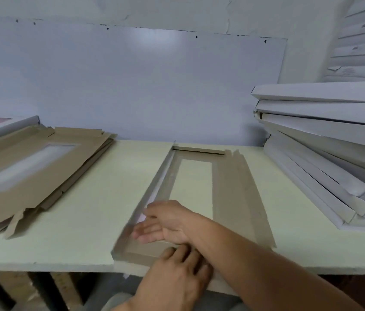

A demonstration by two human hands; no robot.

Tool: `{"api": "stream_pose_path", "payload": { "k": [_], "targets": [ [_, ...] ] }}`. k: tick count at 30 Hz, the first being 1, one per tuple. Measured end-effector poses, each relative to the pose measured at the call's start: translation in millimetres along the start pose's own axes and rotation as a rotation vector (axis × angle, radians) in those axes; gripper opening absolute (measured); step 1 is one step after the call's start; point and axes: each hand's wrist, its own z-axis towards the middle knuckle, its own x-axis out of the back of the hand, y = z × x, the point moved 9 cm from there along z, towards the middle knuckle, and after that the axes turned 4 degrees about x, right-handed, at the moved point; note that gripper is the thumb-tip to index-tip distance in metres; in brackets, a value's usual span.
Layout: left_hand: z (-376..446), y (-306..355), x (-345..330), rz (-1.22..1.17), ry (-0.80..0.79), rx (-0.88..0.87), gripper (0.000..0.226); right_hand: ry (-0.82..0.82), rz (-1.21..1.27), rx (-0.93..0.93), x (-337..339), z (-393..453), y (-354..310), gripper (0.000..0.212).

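While on the cardboard frame [233, 198] by its near edge, left hand [177, 272], right hand [163, 223], grips released, bare table [87, 221] leftward

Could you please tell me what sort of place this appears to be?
Probably a packaging or framing workshop: a windowed cardboard blank on a worktable, a pile of similar brown blanks at left, stacked flat white boxes at right.

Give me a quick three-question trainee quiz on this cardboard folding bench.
1. True or false: the box stack stands right of the frame.
2. Which hand reaches across to the frame's left flap? A) left B) right
3. What shows through the frame's window?
Key: 1 true; 2 B, the right hand; 3 the table.
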Motion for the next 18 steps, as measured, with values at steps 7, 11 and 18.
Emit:
{"api": "stream_pose_path", "payload": {
  "k": [7, 11, 18],
  "targets": [
    [-28, -77, 31, -0.132, 0.125, -0.018, 0.036, 0.217, -0.556, 0.216, 107, -23, -38, 0.028],
    [-46, -154, 29, -0.361, 0.11, 0.181, 0.024, 0.205, -1.243, 0.211, 176, -56, -69, 0.06],
    [-49, -252, 1, -0.54, -0.154, 0.356, 0.041, 0.061, -1.565, 0.073, 212, -89, -58, 0.053]
  ]
}}
